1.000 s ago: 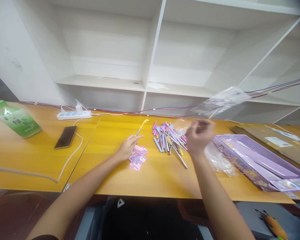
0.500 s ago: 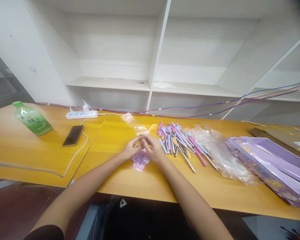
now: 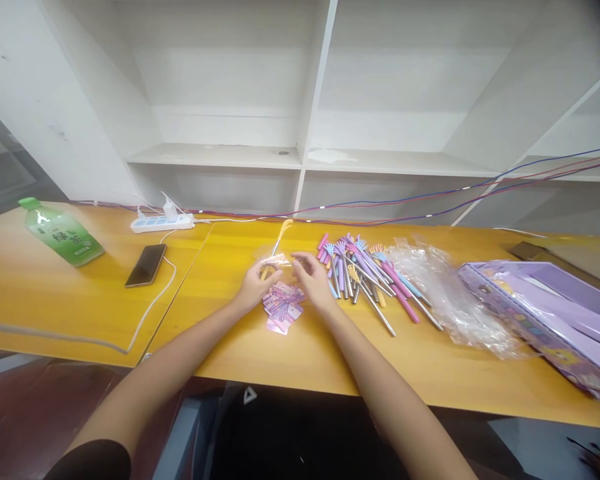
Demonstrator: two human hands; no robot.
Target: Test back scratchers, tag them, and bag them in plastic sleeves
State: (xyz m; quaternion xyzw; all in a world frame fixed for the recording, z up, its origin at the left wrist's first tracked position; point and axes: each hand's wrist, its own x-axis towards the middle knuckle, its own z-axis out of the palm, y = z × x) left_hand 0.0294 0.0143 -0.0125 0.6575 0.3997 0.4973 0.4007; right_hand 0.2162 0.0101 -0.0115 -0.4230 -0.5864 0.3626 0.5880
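Observation:
My left hand [image 3: 254, 285] is closed on a back scratcher [image 3: 275, 247] with a yellow hand-shaped head, a silver rod and a yellow grip. The back scratcher points away from me. A clear plastic bag [image 3: 280, 261] lies at the left fingertips, across the rod; whether the rod is inside it I cannot tell. Just right of the bag, my right hand [image 3: 316, 285] has its thumb and fingers apart, with nothing visible between them. Below and between the hands lies a small pile of pink-purple printed cards [image 3: 283, 308].
Right of my hands lies a heap of colourful back scratchers [image 3: 363, 267]. Beyond it are crumpled clear bags [image 3: 435, 293] and a purple box [image 3: 540, 327]. A green bottle [image 3: 63, 233], a phone [image 3: 147, 265] and a power strip [image 3: 163, 223] are at left. Cables run along the back.
My hands have moved apart. The back scratcher has come into clear view in my left hand, and the clear bag has shifted nearer, to the left fingertips. More of the cards shows.

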